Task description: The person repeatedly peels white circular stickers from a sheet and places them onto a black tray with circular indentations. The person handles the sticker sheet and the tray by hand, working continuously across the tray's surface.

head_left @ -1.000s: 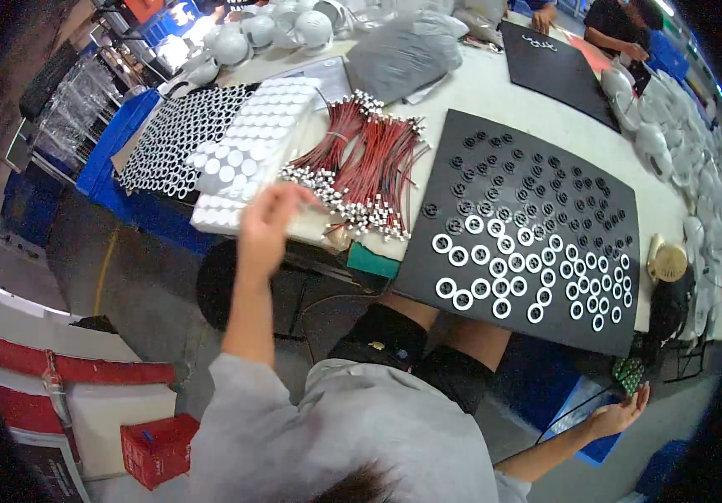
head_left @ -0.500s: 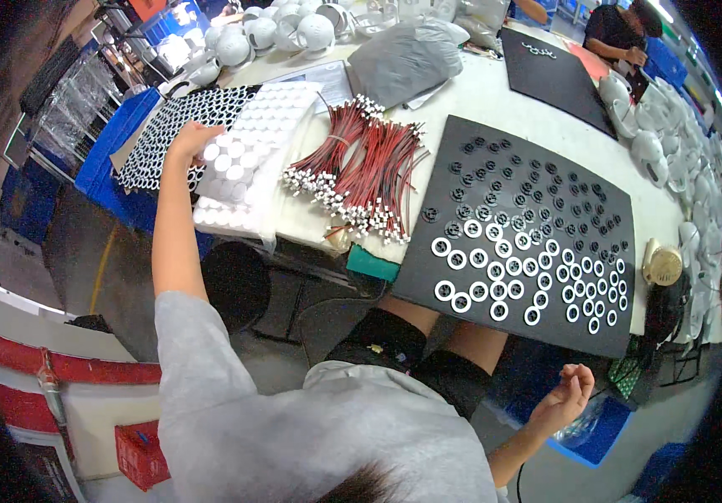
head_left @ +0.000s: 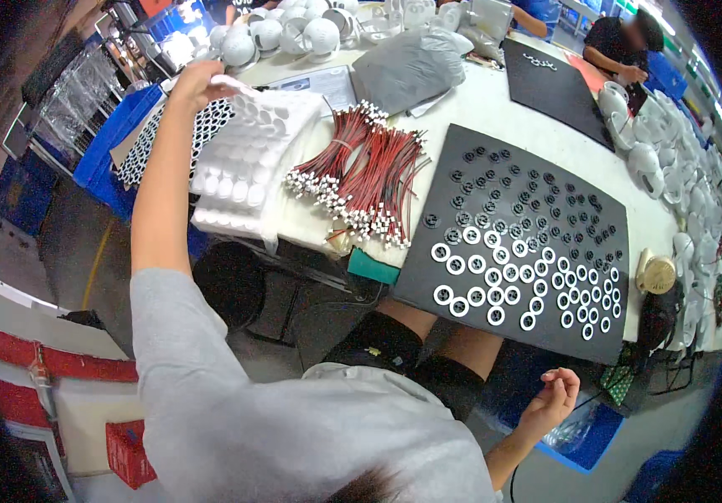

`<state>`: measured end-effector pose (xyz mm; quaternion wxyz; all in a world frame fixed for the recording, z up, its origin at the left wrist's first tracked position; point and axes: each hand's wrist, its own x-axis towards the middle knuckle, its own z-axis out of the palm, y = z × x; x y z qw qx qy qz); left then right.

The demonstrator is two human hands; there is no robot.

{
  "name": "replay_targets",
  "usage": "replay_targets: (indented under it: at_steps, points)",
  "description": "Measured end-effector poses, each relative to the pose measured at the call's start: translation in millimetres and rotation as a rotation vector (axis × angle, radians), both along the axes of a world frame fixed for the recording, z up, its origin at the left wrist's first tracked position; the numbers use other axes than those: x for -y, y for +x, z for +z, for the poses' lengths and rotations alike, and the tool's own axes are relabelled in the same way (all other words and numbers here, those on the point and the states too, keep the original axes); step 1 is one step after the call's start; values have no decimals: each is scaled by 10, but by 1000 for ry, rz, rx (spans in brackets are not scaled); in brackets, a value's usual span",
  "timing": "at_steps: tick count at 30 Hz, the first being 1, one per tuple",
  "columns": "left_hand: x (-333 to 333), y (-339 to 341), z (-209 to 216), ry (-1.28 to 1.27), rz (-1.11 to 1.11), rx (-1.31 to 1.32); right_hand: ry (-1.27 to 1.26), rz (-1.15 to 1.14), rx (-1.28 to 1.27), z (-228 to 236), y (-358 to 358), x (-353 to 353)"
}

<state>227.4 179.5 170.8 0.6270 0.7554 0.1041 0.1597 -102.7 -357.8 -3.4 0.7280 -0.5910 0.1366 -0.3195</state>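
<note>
My left hand point(head_left: 203, 84) is closed on the far edge of a white sheet point(head_left: 281, 101) of round pieces. The sheet is raised and bent at that edge, and rows of white discs point(head_left: 239, 180) show on its near part. Off the near right corner of the black board point(head_left: 415, 272), my right hand point(head_left: 550, 398) hangs in the air with its fingers curled in. What it holds, if anything, cannot be made out. Small black round parts point(head_left: 533, 199) cover the board's far half. White rings point(head_left: 493, 277) sit around the black parts on its near half.
Bundled red-and-black wires point(head_left: 361, 163) with white connectors lie mid-table. Behind them are a grey plastic bag point(head_left: 411, 67) and white round housings point(head_left: 322, 36). A lattice sheet point(head_left: 151, 151) lies at left. Another person point(head_left: 617, 50) works far right, near bagged white parts point(head_left: 671, 159).
My left hand has moved away from me, lifting and bending the far edge of the white sheet. My right hand has shifted slightly left and stays curled.
</note>
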Motion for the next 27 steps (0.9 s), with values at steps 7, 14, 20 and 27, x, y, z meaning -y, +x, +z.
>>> replay_targets:
  at_steps: [7,14,20,27]
  points:
    - [-40,-14,377,10,42,333,-37,122,-3,30,86,-71]
    - [-742,513,349,-178,22,298,-99,106,14,128,194,-168]
    - [-324,624,674,-106,43,694,-159,72,-22,105,157,-220]
    - [368,366,1234,89,321,752,-147,99,-46,137,177,-303]
